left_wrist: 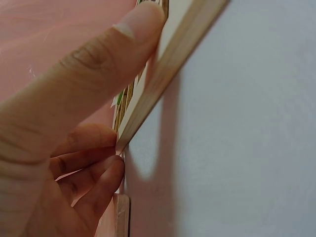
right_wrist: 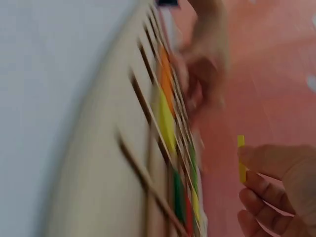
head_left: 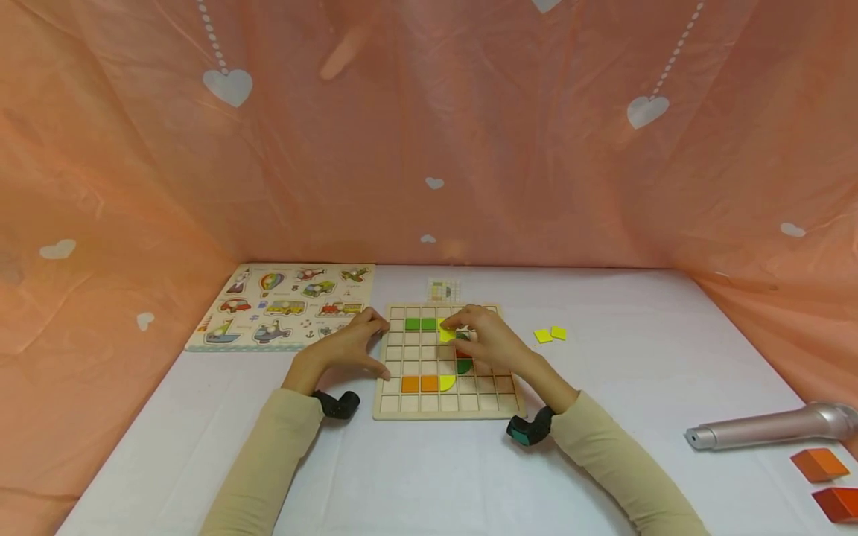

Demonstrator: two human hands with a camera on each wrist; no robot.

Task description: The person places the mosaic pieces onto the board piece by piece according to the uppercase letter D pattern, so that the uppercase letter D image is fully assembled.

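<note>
A wooden grid board (head_left: pixel 429 403) lies on the table. My left hand (head_left: pixel 348 348) is at its left edge, fingertips near the far part and thumb (left_wrist: pixel 113 49) on the edge close to me. My right hand (head_left: pixel 492 339) pinches a thin yellow tile (right_wrist: pixel 241 158) between thumb and fingers over the board's far half. In the grid sit green squares (head_left: pixel 420 324), orange squares (head_left: pixel 419 384), a yellow rounded piece (head_left: pixel 447 383) and a dark green rounded piece (head_left: pixel 464 366). A red piece (head_left: pixel 460 352) is partly hidden by my right hand.
Two loose yellow tiles (head_left: pixel 551 334) lie right of the board. Behind it is a small pattern card (head_left: pixel 444 290). A vehicle picture puzzle (head_left: pixel 281 307) lies at the left. At the right are a silver cylindrical object (head_left: pixel 764 429), an orange block (head_left: pixel 819 465) and a red block (head_left: pixel 838 505).
</note>
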